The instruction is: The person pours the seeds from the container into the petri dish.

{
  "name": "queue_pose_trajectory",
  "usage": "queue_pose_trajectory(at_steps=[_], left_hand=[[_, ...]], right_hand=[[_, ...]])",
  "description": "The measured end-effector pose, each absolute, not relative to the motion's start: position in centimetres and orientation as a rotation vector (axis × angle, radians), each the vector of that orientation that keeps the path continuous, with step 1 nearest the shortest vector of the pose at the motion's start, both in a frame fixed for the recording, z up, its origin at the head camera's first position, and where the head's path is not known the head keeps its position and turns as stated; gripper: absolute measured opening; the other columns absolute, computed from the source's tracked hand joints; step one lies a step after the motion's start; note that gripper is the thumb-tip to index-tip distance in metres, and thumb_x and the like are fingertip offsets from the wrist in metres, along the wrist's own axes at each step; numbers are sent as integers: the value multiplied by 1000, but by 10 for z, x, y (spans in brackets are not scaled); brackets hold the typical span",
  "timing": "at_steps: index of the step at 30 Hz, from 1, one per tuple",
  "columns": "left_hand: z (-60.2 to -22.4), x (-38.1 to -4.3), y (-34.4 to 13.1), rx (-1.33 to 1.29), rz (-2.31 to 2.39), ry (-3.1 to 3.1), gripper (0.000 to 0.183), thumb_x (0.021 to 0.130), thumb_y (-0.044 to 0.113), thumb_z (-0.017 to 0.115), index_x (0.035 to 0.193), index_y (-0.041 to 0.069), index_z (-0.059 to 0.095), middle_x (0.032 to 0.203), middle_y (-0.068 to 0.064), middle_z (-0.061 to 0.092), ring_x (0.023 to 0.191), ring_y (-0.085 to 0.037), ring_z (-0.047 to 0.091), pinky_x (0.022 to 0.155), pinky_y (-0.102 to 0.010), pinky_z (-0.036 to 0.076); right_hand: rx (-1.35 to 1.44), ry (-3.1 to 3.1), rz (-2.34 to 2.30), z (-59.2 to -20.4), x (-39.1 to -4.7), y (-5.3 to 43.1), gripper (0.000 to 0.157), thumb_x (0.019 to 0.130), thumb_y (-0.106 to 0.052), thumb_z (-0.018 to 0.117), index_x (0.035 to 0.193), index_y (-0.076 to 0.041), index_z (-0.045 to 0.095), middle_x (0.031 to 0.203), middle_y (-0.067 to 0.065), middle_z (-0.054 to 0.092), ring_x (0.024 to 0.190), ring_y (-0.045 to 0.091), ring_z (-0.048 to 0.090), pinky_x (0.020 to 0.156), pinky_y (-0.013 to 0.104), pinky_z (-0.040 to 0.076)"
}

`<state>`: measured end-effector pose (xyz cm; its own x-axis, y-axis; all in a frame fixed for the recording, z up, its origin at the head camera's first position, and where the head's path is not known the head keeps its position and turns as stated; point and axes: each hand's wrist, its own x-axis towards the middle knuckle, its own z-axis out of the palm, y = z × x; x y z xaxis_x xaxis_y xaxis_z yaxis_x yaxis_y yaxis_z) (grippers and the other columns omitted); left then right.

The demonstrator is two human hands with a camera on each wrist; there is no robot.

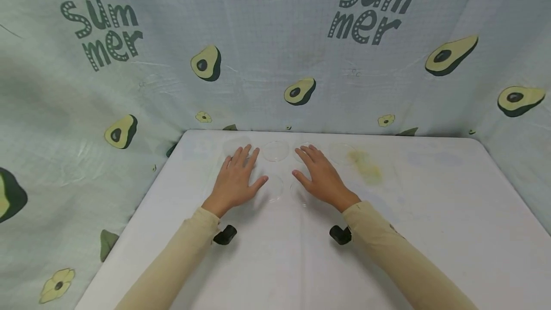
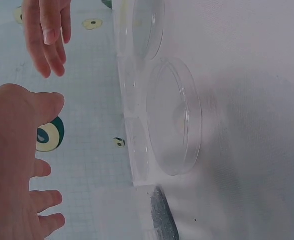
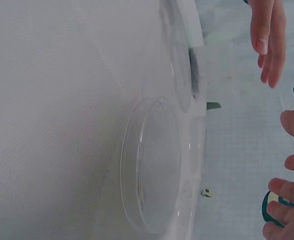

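My left hand [image 1: 234, 183] is over the white table with its fingers spread and holds nothing. My right hand [image 1: 323, 178] mirrors it, fingers extended, also holding nothing. Below and between them are several clear round petri dishes. One dish [image 2: 174, 117] stands nearest the left hand, below it in the left wrist view. Another dish [image 3: 154, 167] lies under the right hand in the right wrist view. Farther back, a third dish [image 1: 275, 151] sits between the two sets of fingertips. Other dishes are partly hidden by the hands.
Past the left hand stands a see-through container with dark grey material [image 2: 164, 215] at its base. A yellowish stain [image 1: 366, 166] marks the table [image 1: 430, 214] right of the right hand. A cloth printed with avocados [image 1: 258, 37] hangs behind the table's far edge.
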<state>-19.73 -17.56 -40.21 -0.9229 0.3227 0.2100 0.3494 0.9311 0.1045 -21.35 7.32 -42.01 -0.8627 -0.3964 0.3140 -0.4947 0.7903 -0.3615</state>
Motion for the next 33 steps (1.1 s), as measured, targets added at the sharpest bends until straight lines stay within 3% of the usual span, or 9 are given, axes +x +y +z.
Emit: queue_pose_trajectory(at_steps=[14, 33], left_hand=[[-401, -202, -181, -472, -243, -2869, 75, 93, 53, 53, 153, 14, 28, 159, -12, 27, 147, -33, 25, 116, -56, 25], [-404, -209, -194, -438, -311, -2824, 76, 93, 48, 56, 153, 11, 27, 157, -13, 30, 145, -34, 27, 116, -56, 26]], right_hand=[[679, -2725, 715, -426, -221, 69, 59, 96, -34, 59, 146, -9, 41, 150, 13, 43, 144, 32, 32, 116, 50, 30], [655, -2814, 701, -427, -232, 61, 60, 97, -37, 55, 147, -10, 39, 152, 12, 39, 147, 31, 27, 118, 49, 27]])
